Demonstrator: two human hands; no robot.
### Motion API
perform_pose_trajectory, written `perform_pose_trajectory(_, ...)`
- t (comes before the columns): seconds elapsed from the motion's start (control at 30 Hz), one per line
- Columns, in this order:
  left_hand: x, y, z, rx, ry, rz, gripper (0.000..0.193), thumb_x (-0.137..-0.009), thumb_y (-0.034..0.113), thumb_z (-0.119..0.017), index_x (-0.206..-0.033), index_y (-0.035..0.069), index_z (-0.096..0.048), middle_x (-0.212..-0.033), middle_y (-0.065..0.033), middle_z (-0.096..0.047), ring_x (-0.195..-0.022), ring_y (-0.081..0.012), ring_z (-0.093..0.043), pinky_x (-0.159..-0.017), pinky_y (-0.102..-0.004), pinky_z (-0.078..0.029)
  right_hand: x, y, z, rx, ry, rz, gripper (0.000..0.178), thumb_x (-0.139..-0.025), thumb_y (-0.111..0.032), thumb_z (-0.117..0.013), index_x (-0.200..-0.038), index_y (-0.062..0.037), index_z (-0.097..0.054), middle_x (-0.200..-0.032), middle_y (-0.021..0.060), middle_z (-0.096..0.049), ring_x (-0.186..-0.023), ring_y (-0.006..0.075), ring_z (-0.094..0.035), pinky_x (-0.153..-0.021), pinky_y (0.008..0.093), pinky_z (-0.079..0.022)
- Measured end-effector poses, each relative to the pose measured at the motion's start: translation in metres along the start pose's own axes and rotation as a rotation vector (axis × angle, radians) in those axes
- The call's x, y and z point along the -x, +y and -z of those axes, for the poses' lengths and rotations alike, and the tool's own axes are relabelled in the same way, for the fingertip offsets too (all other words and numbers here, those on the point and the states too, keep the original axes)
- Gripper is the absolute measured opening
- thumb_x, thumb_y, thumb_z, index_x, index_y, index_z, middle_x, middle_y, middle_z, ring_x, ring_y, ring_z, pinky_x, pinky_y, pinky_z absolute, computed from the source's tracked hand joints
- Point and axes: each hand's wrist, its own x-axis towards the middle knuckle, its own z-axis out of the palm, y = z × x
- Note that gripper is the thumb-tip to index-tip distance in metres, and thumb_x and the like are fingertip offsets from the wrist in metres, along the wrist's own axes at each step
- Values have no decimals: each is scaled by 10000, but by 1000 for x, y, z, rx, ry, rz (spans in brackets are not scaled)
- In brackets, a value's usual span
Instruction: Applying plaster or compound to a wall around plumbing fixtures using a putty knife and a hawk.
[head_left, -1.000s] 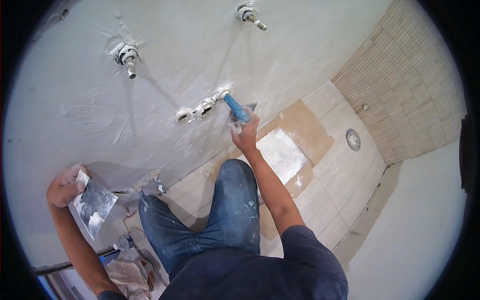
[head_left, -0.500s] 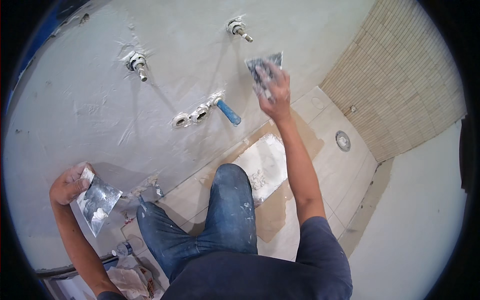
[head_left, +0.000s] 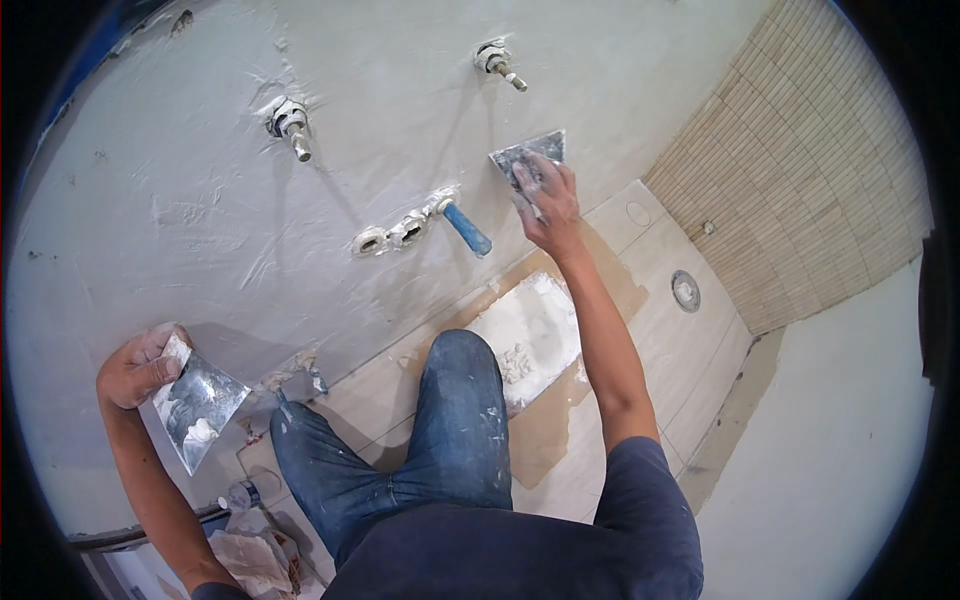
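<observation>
My right hand [head_left: 551,205] grips a putty knife [head_left: 528,157], its wide metal blade laid against the grey plastered wall [head_left: 380,110] below the right pipe valve. At the lower left, my left hand [head_left: 138,370] holds a second putty knife [head_left: 203,400] by its top end. A lump of white filler [head_left: 201,431] sits on that blade. Between the two hands, a blue pipe plug [head_left: 467,229] sticks out of the wall beside two round pipe openings [head_left: 408,230] ringed with white filler.
Two metal valve stems [head_left: 293,132] protrude from the wall above. A white board with filler [head_left: 530,335] lies on brown cardboard [head_left: 540,440] by my knee. Beyond are a floor drain [head_left: 685,291] and a beige tiled wall [head_left: 800,160]. A plastic bottle [head_left: 241,495] lies at lower left.
My right hand and its putty knife have moved slightly down along the wall. The left hand keeps its place with its putty knife. The view has shifted a little.
</observation>
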Motion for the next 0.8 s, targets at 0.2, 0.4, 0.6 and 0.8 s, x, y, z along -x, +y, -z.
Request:
perform_pose_trajectory(0.2, 2, -2, 6, -87, 46, -21, 423, -895, 399, -809, -988, 47, -593, -805, 27, -544, -730, -88, -486, -640, -257, -366, -74, -17, 39, 46, 112, 132, 551, -807, -132, -790, -1350, -164, -700, -1439, 121, -597, -1274, 337, -551, -1103, 463, -424)
perform_pose_trajectory(0.4, 0, -7, 5, -80, 96, 41, 425, -816, 395, -822, -984, 77, -595, -822, 54, -516, -745, -75, -458, -646, -249, -334, -102, -9, 25, 127, 107, 169, 526, -804, -163, -801, -1322, -168, -713, -1408, 99, -607, -1255, 330, -542, -1083, 446, -451)
perform_pose_trajectory(0.6, 3, -8, 5, -49, 80, 58, 405, -831, 367, -816, -983, 65, -592, -817, 47, -528, -730, -80, -462, -641, -252, -344, -47, -9, -6, 8, 32, 60, 518, -811, -163, -793, -1319, -161, -692, -1416, 126, -572, -1287, 370, -511, -1093, 470, -421)
perform_pose_trajectory(0.8, 2, 0, -1, -82, 95, 62, 422, -825, 407, -817, -937, 70, -589, -811, 42, -529, -724, -87, -467, -629, -264, -335, 29, -17, -62, -80, 64, -89, 571, -772, -157, -803, -1329, -157, -676, -1405, 167, -554, -1252, 393, -510, -1081, 503, -412)
